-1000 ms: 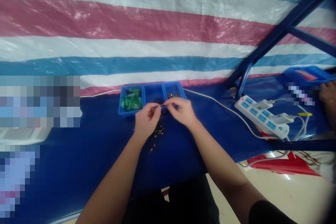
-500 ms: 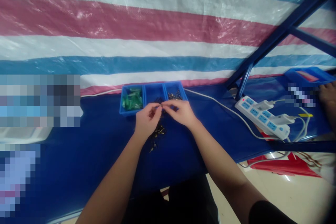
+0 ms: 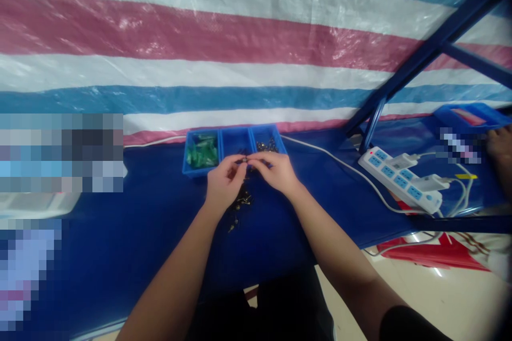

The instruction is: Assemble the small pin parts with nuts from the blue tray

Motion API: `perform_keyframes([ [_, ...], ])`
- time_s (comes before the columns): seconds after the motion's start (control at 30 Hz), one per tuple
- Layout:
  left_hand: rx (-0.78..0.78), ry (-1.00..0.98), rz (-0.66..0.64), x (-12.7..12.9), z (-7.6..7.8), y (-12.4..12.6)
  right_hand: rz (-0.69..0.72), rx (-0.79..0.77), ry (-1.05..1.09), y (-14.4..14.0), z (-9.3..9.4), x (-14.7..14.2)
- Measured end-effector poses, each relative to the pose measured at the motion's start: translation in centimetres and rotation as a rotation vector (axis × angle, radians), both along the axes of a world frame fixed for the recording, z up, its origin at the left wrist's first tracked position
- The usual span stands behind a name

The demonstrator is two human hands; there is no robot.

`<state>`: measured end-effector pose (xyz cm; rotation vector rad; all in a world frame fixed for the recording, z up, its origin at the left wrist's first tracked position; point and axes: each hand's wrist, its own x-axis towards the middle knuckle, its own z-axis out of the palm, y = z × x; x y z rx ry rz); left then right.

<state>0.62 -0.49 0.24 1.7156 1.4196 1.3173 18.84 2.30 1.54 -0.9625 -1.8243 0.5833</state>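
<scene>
My left hand (image 3: pixel 226 181) and my right hand (image 3: pixel 275 169) meet fingertip to fingertip in front of a blue three-part tray (image 3: pixel 236 138). Both are closed in a pinch around a small metal piece (image 3: pixel 245 160), too tiny to name. Green pieces (image 3: pixel 202 151) fill the tray's left compartment, and small shiny metal parts (image 3: pixel 267 146) lie in the right one. Dark bits show at the front of the middle compartment, partly hidden by my fingers. Below my hands, a loose pile of small brass-coloured and dark metal parts (image 3: pixel 243 200) is spread on the blue tabletop (image 3: pixel 160 224).
A white power strip (image 3: pixel 400 178) with plugs and cables lies at the right, beside a blue metal frame (image 3: pixel 400 77). Beyond it are another blue tray (image 3: pixel 472 117) and another person's hand (image 3: pixel 500 141). A striped tarp (image 3: pixel 240 37) hangs behind the table.
My hands stay almost in place, fingertips still together. The small metal piece between them shows slightly more clearly now.
</scene>
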Motion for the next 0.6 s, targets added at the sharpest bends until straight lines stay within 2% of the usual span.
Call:
perform_keyframes([
  [0.33, 0.022, -0.020, -0.029, 0.13, 0.03, -0.03, 0.021, 0.001, -0.034, 0.00, 0.35, 0.08],
  [0.6, 0.031, -0.002, -0.018, 0.06, 0.21, -0.05, 0.023, -0.062, -0.055, -0.31, 0.52, 0.06],
])
